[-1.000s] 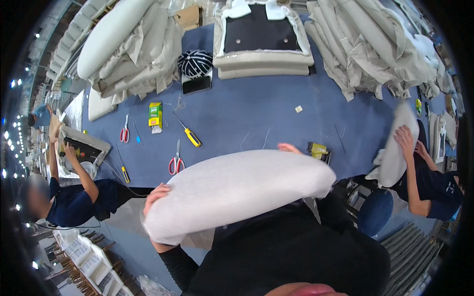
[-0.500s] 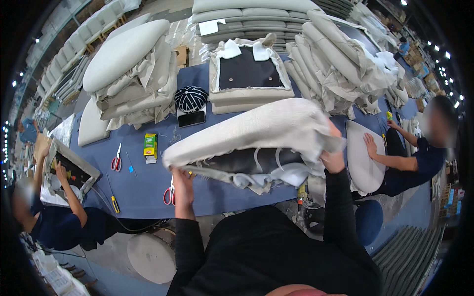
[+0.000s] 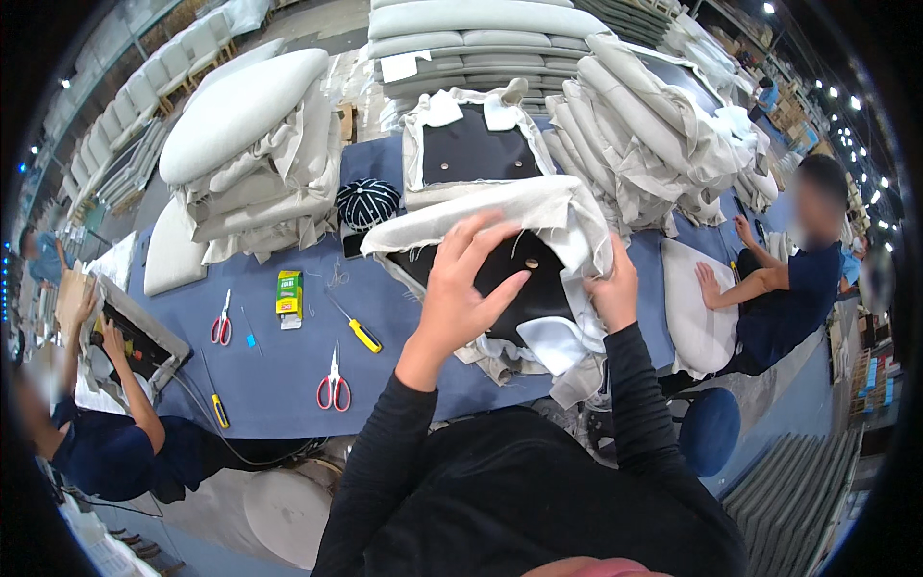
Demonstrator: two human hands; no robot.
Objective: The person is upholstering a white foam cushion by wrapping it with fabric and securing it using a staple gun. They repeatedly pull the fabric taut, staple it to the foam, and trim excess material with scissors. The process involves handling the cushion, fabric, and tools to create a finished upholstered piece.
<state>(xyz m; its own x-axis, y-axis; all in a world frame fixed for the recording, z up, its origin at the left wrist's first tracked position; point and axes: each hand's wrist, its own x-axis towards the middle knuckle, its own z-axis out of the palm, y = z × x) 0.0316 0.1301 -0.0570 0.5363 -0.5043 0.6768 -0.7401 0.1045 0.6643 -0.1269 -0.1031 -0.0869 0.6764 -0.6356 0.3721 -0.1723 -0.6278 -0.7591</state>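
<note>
I am watching the pale cushion (image 3: 550, 284), which is sitting over the blue table (image 3: 274, 380) around the middle of the frame. A second ago it was showing its smooth top, but now it is showing its dark board (image 3: 531, 302), so its inside and ragged cloth edge are facing the person. The right hand (image 3: 612, 288) is gripping the cushion's right side. The left hand (image 3: 457, 296) is spreading its fingers over the board, holding nothing, and I cannot tell if its tips are touching the cloth. Red-handled scissors (image 3: 334, 389) are lying lower left
</note>
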